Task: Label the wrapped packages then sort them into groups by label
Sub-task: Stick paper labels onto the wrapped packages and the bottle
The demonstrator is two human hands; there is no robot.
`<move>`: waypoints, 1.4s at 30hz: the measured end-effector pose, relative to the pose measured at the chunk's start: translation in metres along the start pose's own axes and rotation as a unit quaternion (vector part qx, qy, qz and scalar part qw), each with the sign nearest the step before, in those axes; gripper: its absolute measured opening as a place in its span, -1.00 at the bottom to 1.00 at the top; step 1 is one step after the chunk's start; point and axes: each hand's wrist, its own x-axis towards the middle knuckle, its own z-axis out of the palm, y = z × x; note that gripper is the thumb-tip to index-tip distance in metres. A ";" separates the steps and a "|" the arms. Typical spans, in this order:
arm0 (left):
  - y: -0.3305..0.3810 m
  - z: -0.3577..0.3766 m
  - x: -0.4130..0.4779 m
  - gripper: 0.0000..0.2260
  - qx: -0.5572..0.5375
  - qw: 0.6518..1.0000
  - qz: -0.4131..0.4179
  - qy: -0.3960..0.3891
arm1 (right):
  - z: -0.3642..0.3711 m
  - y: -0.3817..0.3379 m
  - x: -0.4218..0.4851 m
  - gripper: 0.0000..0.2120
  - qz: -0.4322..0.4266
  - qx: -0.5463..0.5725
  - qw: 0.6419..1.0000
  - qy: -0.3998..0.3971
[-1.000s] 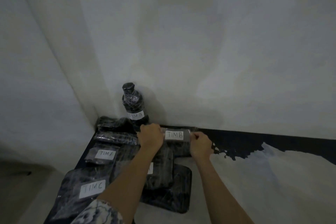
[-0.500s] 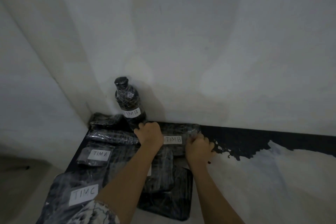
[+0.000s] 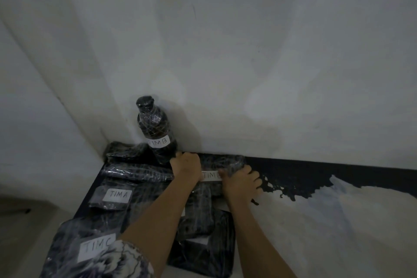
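A black wrapped package (image 3: 220, 162) with a white "TIM B" label (image 3: 211, 175) lies against the wall's foot. My left hand (image 3: 186, 166) grips its left end and my right hand (image 3: 240, 181) grips its right end. Just left of it stands a wrapped bottle (image 3: 155, 130) labelled "TIM B". A small package labelled "TIM A" (image 3: 112, 196) and a large one labelled "TIM C" (image 3: 85, 246) lie nearer to me on the left. More wrapped packages (image 3: 200, 216) lie under my forearms, their labels mostly hidden.
The packages sit on a dark surface (image 3: 90, 201) in the corner of two white walls (image 3: 225, 52). To the right the dark surface (image 3: 293, 176) gives way to a pale patchy area (image 3: 338, 221). Two unlabelled-looking wrapped bundles (image 3: 126, 153) lie in the corner.
Both hands have pushed the "TIM B" package down and back toward the wall beside the bottle; my right hand now covers the label's right end.
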 end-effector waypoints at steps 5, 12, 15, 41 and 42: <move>-0.004 0.004 0.003 -0.72 -0.017 1.000 -0.018 0.014 | 0.006 0.007 0.004 -0.56 0.006 0.041 0.999 0.026; -0.004 0.002 0.002 -0.71 -0.020 1.000 -0.008 0.005 | 0.007 0.007 0.004 -0.61 0.020 0.084 0.995 0.038; -0.003 0.002 0.003 -0.66 -0.012 1.000 -0.005 -0.010 | 0.007 0.007 0.006 -0.37 0.011 0.072 0.997 0.027; -0.009 -0.002 -0.005 -0.76 -0.005 1.000 0.011 0.004 | -0.005 0.015 0.002 -0.54 -0.027 0.022 0.998 -0.056; -0.009 -0.002 -0.005 -0.76 -0.008 1.000 0.011 0.005 | -0.005 0.016 0.002 -0.56 -0.031 0.021 0.998 -0.055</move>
